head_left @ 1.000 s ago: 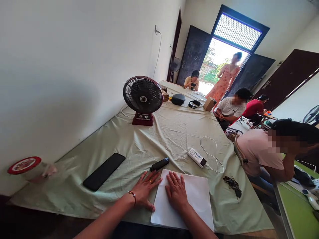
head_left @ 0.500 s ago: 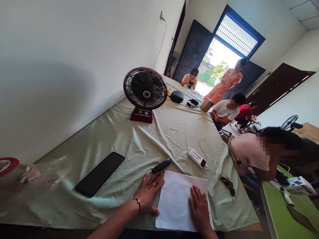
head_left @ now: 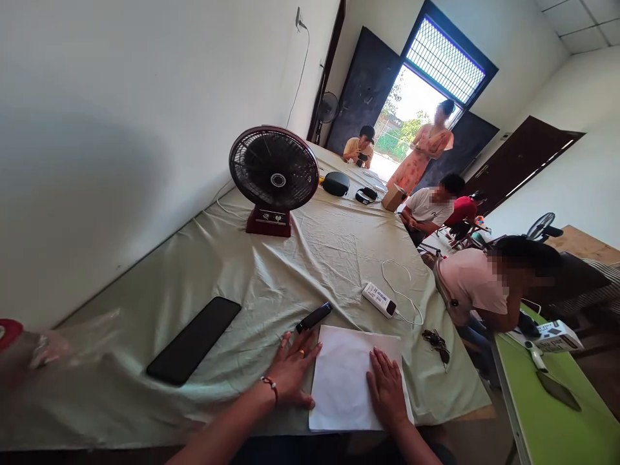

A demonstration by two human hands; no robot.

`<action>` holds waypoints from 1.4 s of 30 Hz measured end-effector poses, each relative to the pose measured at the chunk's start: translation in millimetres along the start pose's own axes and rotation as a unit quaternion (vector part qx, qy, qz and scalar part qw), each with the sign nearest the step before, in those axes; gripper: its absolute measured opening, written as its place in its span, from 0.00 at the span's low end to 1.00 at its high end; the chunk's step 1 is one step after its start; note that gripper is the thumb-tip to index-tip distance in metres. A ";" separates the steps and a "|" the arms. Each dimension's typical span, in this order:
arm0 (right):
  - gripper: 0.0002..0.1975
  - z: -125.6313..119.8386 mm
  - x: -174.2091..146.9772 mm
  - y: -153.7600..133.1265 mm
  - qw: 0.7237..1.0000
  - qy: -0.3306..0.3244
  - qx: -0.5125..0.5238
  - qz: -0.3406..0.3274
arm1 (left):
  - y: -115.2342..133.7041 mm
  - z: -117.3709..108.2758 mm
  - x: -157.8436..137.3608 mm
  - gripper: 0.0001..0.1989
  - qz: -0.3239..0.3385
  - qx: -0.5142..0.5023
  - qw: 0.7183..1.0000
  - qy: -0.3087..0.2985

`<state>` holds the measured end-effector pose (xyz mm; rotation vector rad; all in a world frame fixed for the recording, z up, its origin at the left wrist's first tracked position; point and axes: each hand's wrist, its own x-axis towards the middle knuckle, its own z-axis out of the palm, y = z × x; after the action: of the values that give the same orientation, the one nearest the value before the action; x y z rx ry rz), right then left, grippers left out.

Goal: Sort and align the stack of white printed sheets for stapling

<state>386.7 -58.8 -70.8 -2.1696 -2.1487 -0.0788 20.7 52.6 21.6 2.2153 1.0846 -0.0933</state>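
A stack of white paper (head_left: pixel 339 381) lies on the cloth-covered table in front of me. My right hand (head_left: pixel 387 387) rests flat on its right side, fingers stretched out. My left hand (head_left: pixel 293 371), with a bracelet at the wrist and a ring, is spread on the cloth along the paper's left edge, thumb and one fingertip at that edge. Just beyond its fingertips is a small dark stick-shaped object (head_left: pixel 314 318) with a bluish end. Left of that hand lies a black smartphone (head_left: pixel 194 341). Neither hand grips anything.
A dark red fan (head_left: pixel 274 181) stands near the wall. A white power bank (head_left: pixel 378 299) with a cable and a bunch of keys (head_left: pixel 436 347) lie to the right. Clear plastic (head_left: pixel 82 342) is at far left. A person leans on a green table (head_left: pixel 557 400); several others are farther back.
The view has shifted slightly, so the room's things sit a little further left and up. Both hands stay in place on the paper and cloth.
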 end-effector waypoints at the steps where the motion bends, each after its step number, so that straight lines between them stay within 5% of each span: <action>1: 0.33 -0.3 0.9 -0.4 1.000 0.000 0.000 -0.001 | -0.7 -0.6 -0.2 0.69 0.000 0.003 1.000 0.002; 9: 0.31 5.6 7.9 -10.5 1.000 0.008 0.006 -0.008 | -3.0 11.1 -9.5 0.61 -0.030 0.016 0.996 0.083; 14: 0.30 -0.6 10.6 -27.3 0.999 -0.001 0.034 0.002 | 11.0 50.3 0.7 0.36 0.020 0.077 0.969 0.235; 17: 0.29 -8.8 11.8 -37.1 0.998 -0.012 0.058 0.014 | 11.7 67.2 14.9 0.26 0.048 0.097 0.956 0.273; 25: 0.28 -16.2 11.0 -49.0 0.993 0.004 0.114 0.035 | -6.1 68.7 29.7 0.26 0.035 0.201 0.945 0.256; 30: 0.29 -16.4 10.9 -46.4 0.993 -0.014 0.116 0.025 | 12.6 58.7 23.5 0.29 -0.036 0.144 0.970 0.194; 42: 0.29 -8.3 7.3 -34.3 0.997 0.014 0.079 0.014 | 27.3 50.8 21.0 0.30 -0.036 0.101 0.977 0.183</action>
<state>352.7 -52.1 -61.0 -2.0956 -2.0348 0.0610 65.0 25.0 -10.6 2.4371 1.4070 0.1902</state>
